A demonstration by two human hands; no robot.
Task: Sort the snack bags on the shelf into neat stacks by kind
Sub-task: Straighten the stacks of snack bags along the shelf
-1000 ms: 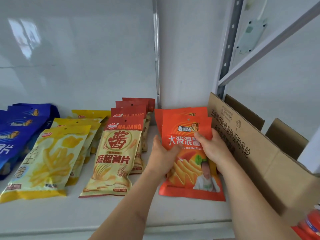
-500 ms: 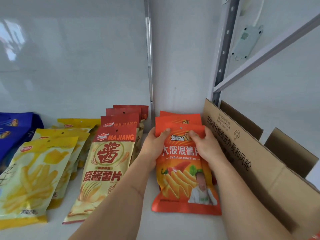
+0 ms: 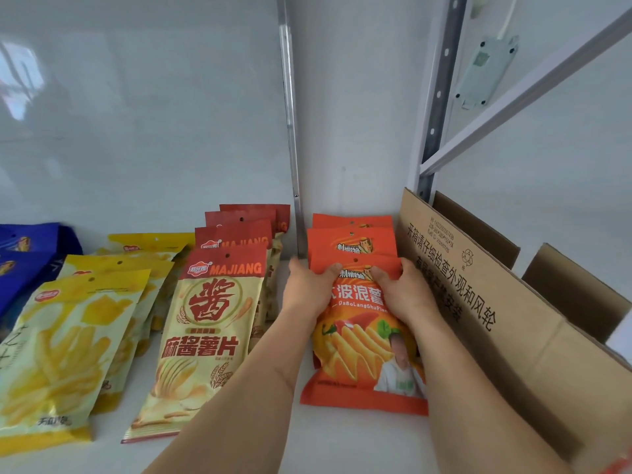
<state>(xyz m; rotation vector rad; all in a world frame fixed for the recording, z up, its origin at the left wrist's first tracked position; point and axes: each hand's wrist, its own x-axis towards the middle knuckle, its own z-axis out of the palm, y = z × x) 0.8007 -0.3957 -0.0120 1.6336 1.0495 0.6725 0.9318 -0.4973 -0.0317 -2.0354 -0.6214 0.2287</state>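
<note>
Gripping top orange bag (image 3: 362, 340) at upper edges, left hand (image 3: 307, 292) and right hand (image 3: 403, 295) both grasping, MAJIANG stack (image 3: 212, 330) lying left of them.

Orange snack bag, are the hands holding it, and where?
Yes. Both hands, left and right, grip the top orange bag at its upper side edges.

Orange bags (image 3: 362, 364), yellow bags (image 3: 61, 354), blue bags (image 3: 24, 254).

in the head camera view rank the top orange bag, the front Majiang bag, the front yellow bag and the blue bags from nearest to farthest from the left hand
1. Top orange bag: under the left hand, gripped at its left edge.
2. Front Majiang bag: just left of that hand.
3. Front yellow bag: further left.
4. Blue bags: far left edge.
</note>
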